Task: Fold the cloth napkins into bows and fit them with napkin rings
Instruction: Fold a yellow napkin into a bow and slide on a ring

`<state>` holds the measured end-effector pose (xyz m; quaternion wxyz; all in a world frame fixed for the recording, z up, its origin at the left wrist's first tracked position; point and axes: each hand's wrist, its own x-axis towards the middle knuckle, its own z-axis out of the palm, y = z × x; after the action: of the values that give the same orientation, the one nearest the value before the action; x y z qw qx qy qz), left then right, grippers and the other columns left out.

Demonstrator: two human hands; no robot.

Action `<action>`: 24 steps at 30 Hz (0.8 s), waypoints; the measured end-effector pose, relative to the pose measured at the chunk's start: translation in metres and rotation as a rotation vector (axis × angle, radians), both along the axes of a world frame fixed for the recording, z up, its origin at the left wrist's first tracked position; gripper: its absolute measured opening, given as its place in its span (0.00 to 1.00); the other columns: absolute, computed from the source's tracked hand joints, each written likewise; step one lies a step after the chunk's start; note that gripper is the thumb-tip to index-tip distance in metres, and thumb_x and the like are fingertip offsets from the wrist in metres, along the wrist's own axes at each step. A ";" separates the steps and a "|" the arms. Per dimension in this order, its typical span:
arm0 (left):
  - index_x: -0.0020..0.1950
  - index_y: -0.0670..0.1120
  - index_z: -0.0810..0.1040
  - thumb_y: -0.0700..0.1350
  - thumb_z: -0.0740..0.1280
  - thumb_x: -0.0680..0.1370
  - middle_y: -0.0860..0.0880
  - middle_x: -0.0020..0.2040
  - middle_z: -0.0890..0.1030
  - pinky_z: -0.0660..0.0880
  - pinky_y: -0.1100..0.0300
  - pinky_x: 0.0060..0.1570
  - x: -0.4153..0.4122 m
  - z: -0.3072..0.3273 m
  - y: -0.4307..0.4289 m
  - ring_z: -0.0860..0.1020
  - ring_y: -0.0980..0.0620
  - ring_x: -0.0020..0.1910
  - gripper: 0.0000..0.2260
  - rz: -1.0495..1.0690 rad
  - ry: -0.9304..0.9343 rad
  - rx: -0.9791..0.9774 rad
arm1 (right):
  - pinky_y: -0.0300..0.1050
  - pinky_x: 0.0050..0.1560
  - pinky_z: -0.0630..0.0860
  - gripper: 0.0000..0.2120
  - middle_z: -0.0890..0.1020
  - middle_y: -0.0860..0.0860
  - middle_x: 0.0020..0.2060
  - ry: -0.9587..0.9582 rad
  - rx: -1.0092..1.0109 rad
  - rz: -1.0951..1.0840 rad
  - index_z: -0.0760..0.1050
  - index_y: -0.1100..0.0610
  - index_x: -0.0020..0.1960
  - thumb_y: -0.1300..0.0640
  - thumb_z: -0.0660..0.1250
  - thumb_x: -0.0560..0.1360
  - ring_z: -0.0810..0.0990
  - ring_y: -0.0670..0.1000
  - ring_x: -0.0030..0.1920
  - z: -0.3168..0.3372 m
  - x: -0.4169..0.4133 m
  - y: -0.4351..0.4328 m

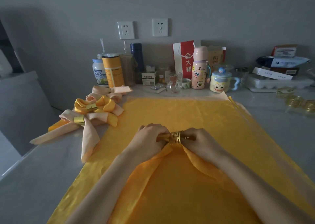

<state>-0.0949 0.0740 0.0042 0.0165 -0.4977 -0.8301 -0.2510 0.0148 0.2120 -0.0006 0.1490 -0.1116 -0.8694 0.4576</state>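
Yellow napkin [170,189] is bunched through the gold ring [176,137], my left grip [150,137] pinching its end and my right grip [196,138] holding the ring; uneven pulling may collapse the folds.

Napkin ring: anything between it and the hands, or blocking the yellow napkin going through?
Nothing visible. Both hands are at it: the left hand grips the bunched end of the yellow napkin poking out of the napkin ring, and the right hand holds its other side. The finished bows lie apart, off to the left.
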 end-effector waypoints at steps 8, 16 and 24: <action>0.60 0.50 0.76 0.44 0.63 0.71 0.54 0.57 0.77 0.64 0.58 0.61 0.009 0.001 -0.003 0.73 0.52 0.59 0.17 0.040 -0.086 -0.051 | 0.32 0.45 0.69 0.06 0.77 0.49 0.46 0.061 0.242 0.024 0.81 0.56 0.40 0.64 0.67 0.73 0.75 0.42 0.45 -0.013 -0.002 0.000; 0.63 0.54 0.73 0.52 0.69 0.74 0.57 0.58 0.77 0.61 0.59 0.62 0.019 0.002 -0.002 0.72 0.55 0.61 0.19 -0.056 0.090 -0.015 | 0.25 0.46 0.67 0.07 0.75 0.45 0.48 0.121 0.126 -0.026 0.81 0.56 0.40 0.64 0.67 0.73 0.75 0.39 0.49 -0.009 -0.001 -0.003; 0.69 0.57 0.65 0.53 0.66 0.76 0.59 0.67 0.70 0.49 0.52 0.71 0.013 0.004 -0.005 0.64 0.56 0.69 0.23 0.034 0.301 -0.061 | 0.44 0.52 0.76 0.06 0.82 0.51 0.49 0.108 -0.390 -0.147 0.82 0.63 0.39 0.63 0.68 0.72 0.80 0.50 0.49 -0.002 0.004 0.014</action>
<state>-0.0816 0.0695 0.0082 0.1301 -0.5158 -0.8337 -0.1480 0.0192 0.2259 -0.0021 0.2038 -0.1768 -0.7447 0.6104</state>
